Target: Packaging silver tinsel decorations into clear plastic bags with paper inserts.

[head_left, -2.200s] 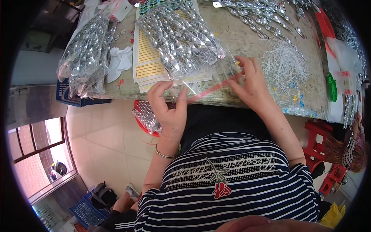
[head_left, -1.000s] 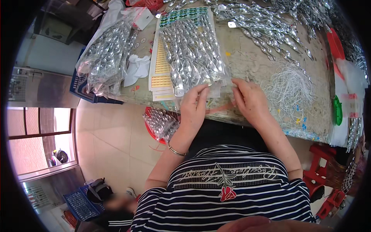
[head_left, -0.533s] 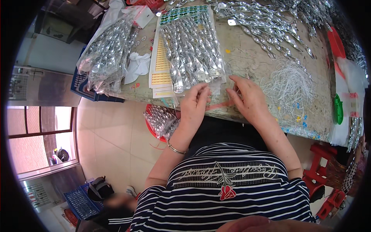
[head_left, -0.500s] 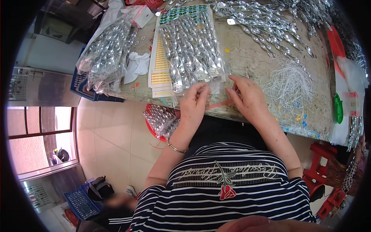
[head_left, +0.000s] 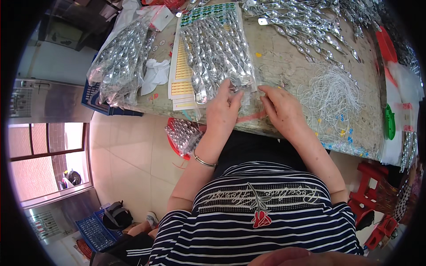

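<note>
My left hand (head_left: 222, 111) rests at the near end of a flat clear bag of twisted silver strips (head_left: 215, 48). Its forefinger lies on the strip ends, and its thumb stands apart. Just right of the bag's lower corner is my right hand (head_left: 285, 108), its fingers bent and its thumb apart from the forefinger. I make out nothing held in either hand. Under the bag lie sheets with yellow rows (head_left: 181, 80), and a green and blue patterned card (head_left: 208, 14) shows at its far end. Between my hands a red strip (head_left: 250, 117) lies along the table edge.
Another bag of silver strips (head_left: 120, 57) and a crumpled white tissue (head_left: 155, 75) lie left. Loose silver strips (head_left: 306, 31) spread at the back right, above a tangle of white thread (head_left: 335, 91). Green scissors or a clip (head_left: 389, 122) is at the right edge. Below the table stands a red basin (head_left: 173, 144).
My left hand has moved forward, and its forefinger now reaches onto the strip ends. My right hand has shifted only slightly. The view has tilted a little.
</note>
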A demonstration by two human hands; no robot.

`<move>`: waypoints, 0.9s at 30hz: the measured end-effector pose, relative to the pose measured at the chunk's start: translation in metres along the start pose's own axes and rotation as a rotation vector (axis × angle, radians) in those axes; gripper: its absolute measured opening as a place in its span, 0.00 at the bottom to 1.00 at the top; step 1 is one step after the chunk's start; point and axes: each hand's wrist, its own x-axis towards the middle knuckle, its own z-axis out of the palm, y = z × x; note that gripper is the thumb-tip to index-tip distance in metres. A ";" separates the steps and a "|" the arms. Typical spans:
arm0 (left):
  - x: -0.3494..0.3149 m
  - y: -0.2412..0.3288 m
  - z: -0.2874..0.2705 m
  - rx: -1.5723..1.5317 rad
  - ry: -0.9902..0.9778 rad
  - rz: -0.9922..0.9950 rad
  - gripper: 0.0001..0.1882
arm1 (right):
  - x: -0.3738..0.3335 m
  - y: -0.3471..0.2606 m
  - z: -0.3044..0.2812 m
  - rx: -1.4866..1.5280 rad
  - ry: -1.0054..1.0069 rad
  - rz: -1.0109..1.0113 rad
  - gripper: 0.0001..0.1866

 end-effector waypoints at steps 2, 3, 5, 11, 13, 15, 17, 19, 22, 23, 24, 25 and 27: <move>0.004 0.006 -0.005 0.098 -0.024 0.032 0.22 | 0.000 0.000 0.000 0.012 0.001 0.009 0.12; 0.006 0.008 -0.007 0.196 -0.046 0.065 0.21 | 0.000 0.000 0.000 0.012 0.001 0.008 0.12; 0.008 0.001 -0.008 0.188 -0.083 0.035 0.19 | 0.000 0.001 0.001 -0.004 -0.008 0.002 0.13; -0.005 -0.005 -0.017 -0.017 0.009 0.094 0.16 | 0.003 0.003 -0.007 0.037 -0.008 0.039 0.12; -0.009 -0.008 -0.020 -0.120 0.077 0.005 0.17 | 0.005 -0.002 -0.012 0.052 -0.013 0.043 0.12; -0.009 -0.014 -0.023 -0.023 0.026 0.001 0.17 | 0.005 -0.002 -0.011 0.064 -0.015 0.051 0.12; -0.015 -0.006 -0.026 0.056 0.017 0.029 0.16 | 0.003 0.002 -0.005 0.030 0.045 -0.007 0.12; -0.018 -0.007 -0.029 0.141 0.017 0.048 0.16 | 0.001 0.002 -0.003 0.018 0.011 0.001 0.12; -0.020 -0.013 -0.026 0.124 0.128 0.233 0.16 | 0.002 -0.003 -0.004 -0.010 -0.013 0.002 0.12; -0.022 -0.010 -0.024 0.191 0.179 0.305 0.17 | 0.002 -0.004 -0.005 -0.025 -0.003 -0.006 0.12; -0.022 -0.006 -0.023 0.259 0.230 0.380 0.19 | 0.003 -0.005 -0.005 -0.026 -0.001 -0.008 0.12; -0.021 -0.001 -0.023 0.258 0.233 0.383 0.19 | 0.003 -0.006 -0.004 -0.016 -0.004 -0.010 0.12; -0.020 0.007 -0.022 0.229 0.249 0.349 0.21 | 0.003 -0.008 -0.004 -0.008 -0.006 -0.014 0.13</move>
